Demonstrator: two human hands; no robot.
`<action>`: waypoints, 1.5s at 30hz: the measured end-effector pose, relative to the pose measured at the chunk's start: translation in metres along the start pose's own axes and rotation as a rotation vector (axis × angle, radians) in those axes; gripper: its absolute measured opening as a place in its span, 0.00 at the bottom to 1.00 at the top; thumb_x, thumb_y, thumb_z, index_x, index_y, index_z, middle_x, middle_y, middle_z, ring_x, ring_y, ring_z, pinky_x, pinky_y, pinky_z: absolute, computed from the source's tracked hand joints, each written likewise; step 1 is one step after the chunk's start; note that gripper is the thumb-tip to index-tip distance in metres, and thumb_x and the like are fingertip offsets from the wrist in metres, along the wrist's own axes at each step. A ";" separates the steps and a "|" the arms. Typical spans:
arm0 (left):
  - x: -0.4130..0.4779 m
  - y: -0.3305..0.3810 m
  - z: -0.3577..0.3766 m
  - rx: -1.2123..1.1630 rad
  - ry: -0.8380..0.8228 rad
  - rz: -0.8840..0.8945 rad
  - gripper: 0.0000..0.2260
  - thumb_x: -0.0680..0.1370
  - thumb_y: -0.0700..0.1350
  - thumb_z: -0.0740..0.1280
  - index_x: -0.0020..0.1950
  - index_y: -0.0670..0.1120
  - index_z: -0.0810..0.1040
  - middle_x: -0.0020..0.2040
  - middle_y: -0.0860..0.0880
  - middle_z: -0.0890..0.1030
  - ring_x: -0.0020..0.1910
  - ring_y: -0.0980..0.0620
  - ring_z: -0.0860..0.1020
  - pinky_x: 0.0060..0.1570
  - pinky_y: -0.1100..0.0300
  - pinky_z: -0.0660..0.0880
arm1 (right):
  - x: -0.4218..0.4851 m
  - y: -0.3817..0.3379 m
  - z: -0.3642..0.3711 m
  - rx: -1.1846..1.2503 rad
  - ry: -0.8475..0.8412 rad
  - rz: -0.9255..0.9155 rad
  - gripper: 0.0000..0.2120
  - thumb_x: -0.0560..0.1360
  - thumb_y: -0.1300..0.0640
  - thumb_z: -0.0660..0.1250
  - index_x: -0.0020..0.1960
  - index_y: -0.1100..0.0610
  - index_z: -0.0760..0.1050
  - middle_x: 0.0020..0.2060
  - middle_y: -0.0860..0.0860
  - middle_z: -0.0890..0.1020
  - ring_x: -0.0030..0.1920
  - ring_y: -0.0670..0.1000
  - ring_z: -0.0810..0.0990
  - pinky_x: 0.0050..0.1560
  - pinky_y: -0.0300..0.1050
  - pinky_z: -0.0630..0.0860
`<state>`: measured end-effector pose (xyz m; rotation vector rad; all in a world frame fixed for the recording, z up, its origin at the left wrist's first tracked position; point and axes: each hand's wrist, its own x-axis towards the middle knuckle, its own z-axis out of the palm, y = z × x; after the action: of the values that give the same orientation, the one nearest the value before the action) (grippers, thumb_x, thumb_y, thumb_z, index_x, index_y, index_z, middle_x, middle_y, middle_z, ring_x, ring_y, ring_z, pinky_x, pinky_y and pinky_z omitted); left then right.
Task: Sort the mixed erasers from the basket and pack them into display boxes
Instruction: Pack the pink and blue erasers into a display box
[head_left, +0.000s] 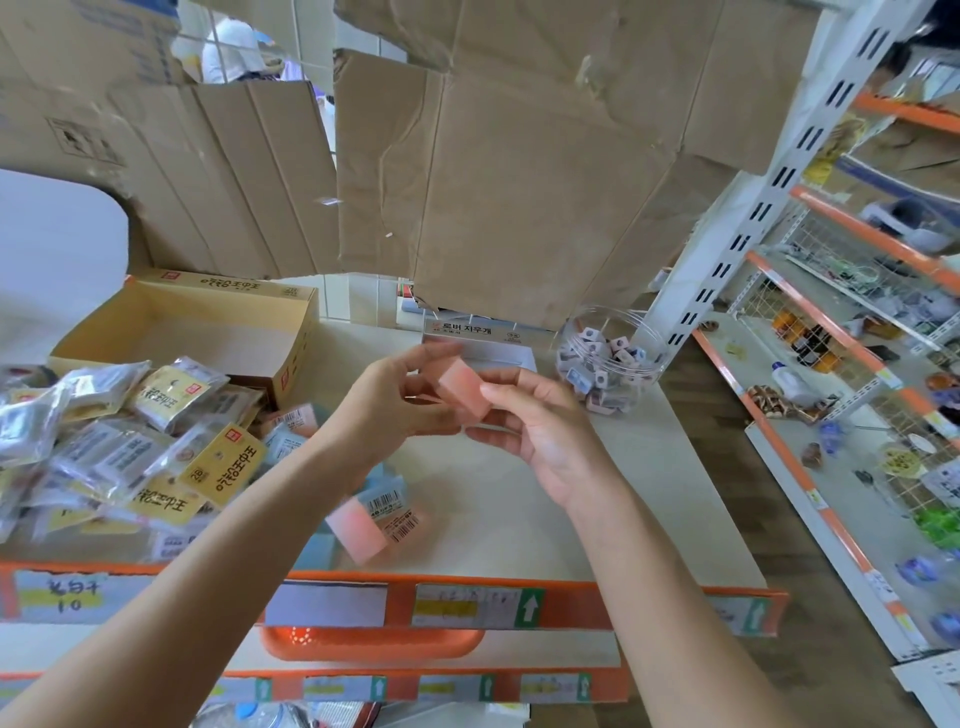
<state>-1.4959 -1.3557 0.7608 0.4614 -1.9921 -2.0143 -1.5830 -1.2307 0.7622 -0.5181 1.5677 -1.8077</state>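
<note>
Both hands hold one pink eraser block (464, 387) above the white shelf top (545, 499). My left hand (395, 395) grips its left end, and my right hand (530, 421) pinches its right end between thumb and fingers. Just behind it stands a white display box (480, 340) with Korean lettering. More pink and blue erasers (363, 514) with barcode labels lie loose on the shelf under my left forearm. An open yellow display box (208, 332) sits at the back left.
A heap of packeted erasers (119, 441) covers the left of the shelf. A clear tub of small white erasers (605, 358) stands at the back right. Cardboard sheets (519, 182) hang behind. An orange basket (371, 642) shows below the shelf edge. Racks (857, 364) stand at the right.
</note>
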 end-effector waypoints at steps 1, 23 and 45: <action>0.001 0.000 -0.001 0.017 -0.009 0.011 0.25 0.69 0.27 0.69 0.62 0.47 0.73 0.39 0.43 0.80 0.34 0.55 0.80 0.38 0.66 0.78 | 0.001 -0.001 -0.002 0.001 0.005 0.004 0.08 0.76 0.68 0.61 0.44 0.60 0.76 0.34 0.53 0.83 0.34 0.48 0.82 0.39 0.41 0.81; 0.065 -0.019 -0.025 0.704 0.144 0.130 0.18 0.77 0.43 0.65 0.66 0.45 0.70 0.59 0.48 0.76 0.56 0.50 0.75 0.53 0.60 0.70 | 0.070 -0.003 -0.031 -0.395 0.301 -0.009 0.05 0.75 0.68 0.66 0.50 0.65 0.77 0.42 0.59 0.78 0.30 0.49 0.77 0.34 0.39 0.80; 0.111 -0.045 -0.040 0.838 -0.007 -0.048 0.15 0.76 0.36 0.60 0.62 0.41 0.74 0.57 0.45 0.78 0.56 0.47 0.76 0.52 0.60 0.72 | 0.128 0.022 -0.030 -1.125 0.446 0.053 0.08 0.70 0.55 0.72 0.46 0.57 0.80 0.44 0.54 0.84 0.48 0.55 0.81 0.45 0.43 0.73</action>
<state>-1.5796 -1.4366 0.7120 0.6559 -2.7810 -1.0992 -1.6865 -1.3021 0.7181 -0.5519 2.8319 -0.8621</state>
